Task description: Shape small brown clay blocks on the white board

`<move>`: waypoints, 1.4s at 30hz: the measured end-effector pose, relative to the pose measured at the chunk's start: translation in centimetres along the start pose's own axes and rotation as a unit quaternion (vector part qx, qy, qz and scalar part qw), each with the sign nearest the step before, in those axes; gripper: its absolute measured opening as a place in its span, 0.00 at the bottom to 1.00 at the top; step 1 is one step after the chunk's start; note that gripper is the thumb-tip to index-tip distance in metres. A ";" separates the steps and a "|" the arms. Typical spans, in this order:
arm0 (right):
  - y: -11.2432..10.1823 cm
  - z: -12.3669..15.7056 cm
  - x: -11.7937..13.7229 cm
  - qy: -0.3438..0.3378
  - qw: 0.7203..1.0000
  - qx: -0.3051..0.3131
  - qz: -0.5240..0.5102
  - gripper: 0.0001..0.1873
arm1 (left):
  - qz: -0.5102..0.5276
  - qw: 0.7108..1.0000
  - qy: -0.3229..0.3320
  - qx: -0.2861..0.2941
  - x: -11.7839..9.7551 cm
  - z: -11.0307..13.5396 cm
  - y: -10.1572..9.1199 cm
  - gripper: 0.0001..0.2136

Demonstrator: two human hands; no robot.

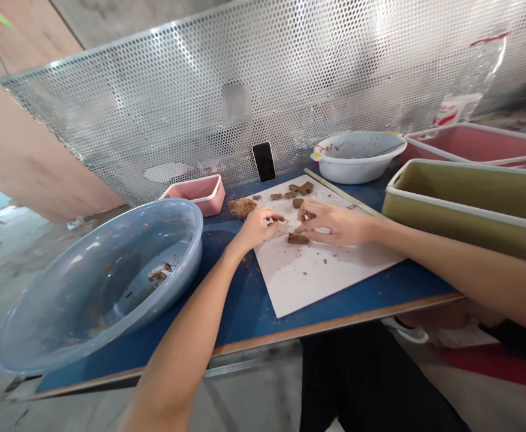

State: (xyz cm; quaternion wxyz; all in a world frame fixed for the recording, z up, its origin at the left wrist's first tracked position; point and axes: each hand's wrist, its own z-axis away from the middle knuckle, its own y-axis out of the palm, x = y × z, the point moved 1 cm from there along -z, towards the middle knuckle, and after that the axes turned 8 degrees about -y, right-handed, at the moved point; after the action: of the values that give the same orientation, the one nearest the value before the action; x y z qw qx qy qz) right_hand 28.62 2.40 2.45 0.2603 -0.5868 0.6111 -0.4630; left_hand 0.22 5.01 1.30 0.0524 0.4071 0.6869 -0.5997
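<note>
Both hands work over a white board (316,273) on a blue table. My left hand (259,225) has its fingers curled in a pinch, touching a small brown clay bit near the board's left edge. My right hand (330,222) is also pinched, its fingertips on small clay bits just above a flat brown clay piece (298,239). A larger brown clay lump (242,207) lies left of the board's far corner. Several small clay pieces (299,188) sit at the board's far end.
A large blue basin (87,336) with dirty water stands at the left. Behind it sits a small pink tray (200,192). A phone (264,161) leans on the perforated metal screen. At right are a white bowl (357,165), an olive tub (465,207) and a pink tub (478,144); a stick (341,193) lies beside the board.
</note>
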 end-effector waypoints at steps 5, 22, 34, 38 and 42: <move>0.5 1.2 0.1 0.024 0.999 0.035 -0.004 0.23 | 0.013 0.999 -0.010 -0.031 -0.1 0.0 0.3 0.14; 1.6 0.9 -0.2 0.069 0.994 0.075 -0.037 0.26 | 0.003 1.000 -0.006 -0.031 0.0 0.1 0.8 0.14; 1.8 0.9 -0.6 0.067 0.994 0.087 -0.020 0.26 | 0.000 0.999 -0.019 -0.027 0.0 0.2 0.9 0.15; 1.8 0.9 -0.6 0.067 0.993 0.094 -0.023 0.26 | 0.002 1.000 -0.018 -0.025 -0.2 0.2 0.8 0.15; 1.1 1.2 -0.6 0.068 0.995 0.063 -0.026 0.25 | -0.005 0.999 -0.021 -0.025 -0.2 0.2 0.6 0.15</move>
State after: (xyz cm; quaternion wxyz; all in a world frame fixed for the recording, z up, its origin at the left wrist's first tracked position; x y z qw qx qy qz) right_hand 29.26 2.48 0.84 0.2425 -0.5525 0.5816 -0.5457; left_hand 0.69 4.73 0.88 0.0740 0.3893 0.7023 -0.5914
